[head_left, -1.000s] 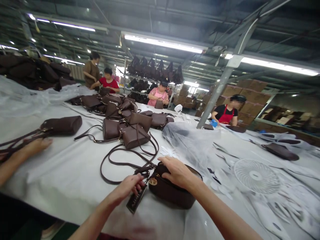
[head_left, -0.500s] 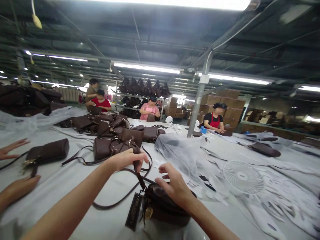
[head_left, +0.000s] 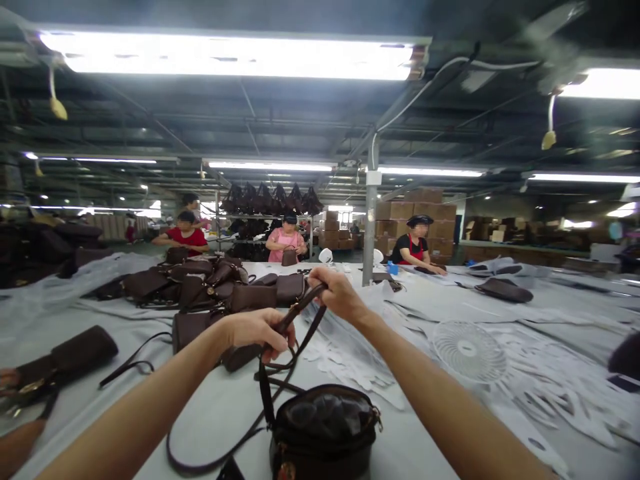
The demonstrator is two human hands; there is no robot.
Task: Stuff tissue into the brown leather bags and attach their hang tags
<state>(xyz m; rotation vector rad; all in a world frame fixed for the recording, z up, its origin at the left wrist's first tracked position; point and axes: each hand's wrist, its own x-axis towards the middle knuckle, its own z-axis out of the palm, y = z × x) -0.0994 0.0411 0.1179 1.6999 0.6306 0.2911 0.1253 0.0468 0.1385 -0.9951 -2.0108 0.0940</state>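
A dark brown handbag (head_left: 325, 433) stands on the white-covered table right in front of me, its top showing shiny clear plastic inside and a gold zip pull at its right end. My left hand (head_left: 260, 333) is closed round the bag's strap (head_left: 300, 303), left of centre. Farther along the same strap, my right hand (head_left: 337, 290) pinches it above and beyond the bag. The strap's long tail loops on the table to the left. Part of a dark tag shows at the bottom edge, mostly cut off.
A pile of brown bags (head_left: 200, 283) lies at the back left. At the left edge a co-worker's hands hold another brown bag (head_left: 85, 350). A white fan (head_left: 470, 350) lies right among white scraps. A grey post (head_left: 369, 233) rises beyond; several people work across the table.
My right hand has left the bag's top and moved up and forward onto the strap. My left hand keeps hold of the strap. The view has tilted upward.
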